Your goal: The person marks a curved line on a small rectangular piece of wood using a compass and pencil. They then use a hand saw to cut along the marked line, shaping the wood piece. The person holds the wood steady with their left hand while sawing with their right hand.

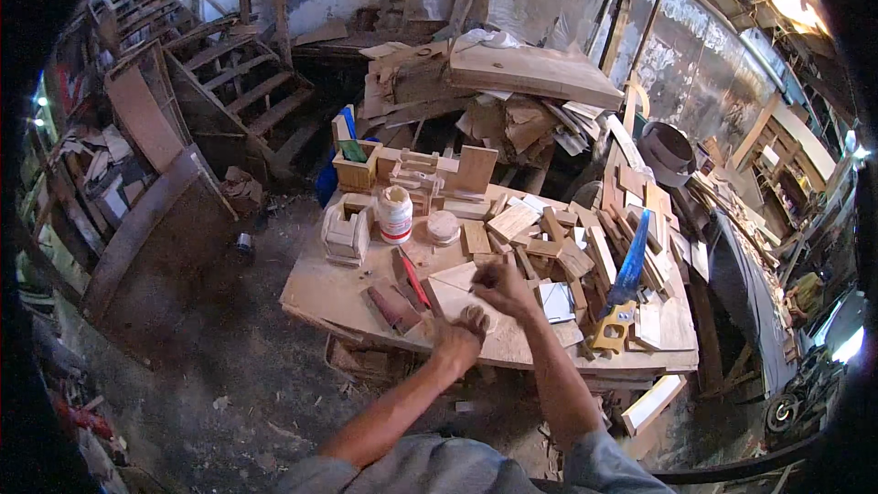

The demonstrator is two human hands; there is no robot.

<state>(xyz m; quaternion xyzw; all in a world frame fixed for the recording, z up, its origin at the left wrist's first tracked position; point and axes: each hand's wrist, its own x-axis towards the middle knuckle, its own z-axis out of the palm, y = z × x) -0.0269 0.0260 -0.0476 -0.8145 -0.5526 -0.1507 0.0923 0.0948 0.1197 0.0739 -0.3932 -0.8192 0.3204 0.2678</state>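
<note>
My left hand rests at the front edge of the worktable, fingers curled and pressed down by a pale flat piece of wood. What it grips, if anything, is hidden. My right hand is held just above and to the right of that wood, fingers bent together; I cannot make out anything in them. A thin dark line crosses the pale wood. Left of the hands lie a red-handled tool and a brown curled sheet, perhaps sandpaper. A white tub with a red-marked label stands behind them.
A handsaw with a yellow handle leans on heaped wood offcuts at the right. Small wooden assemblies and a round wooden block stand farther back. Wooden stairs rise at the far left.
</note>
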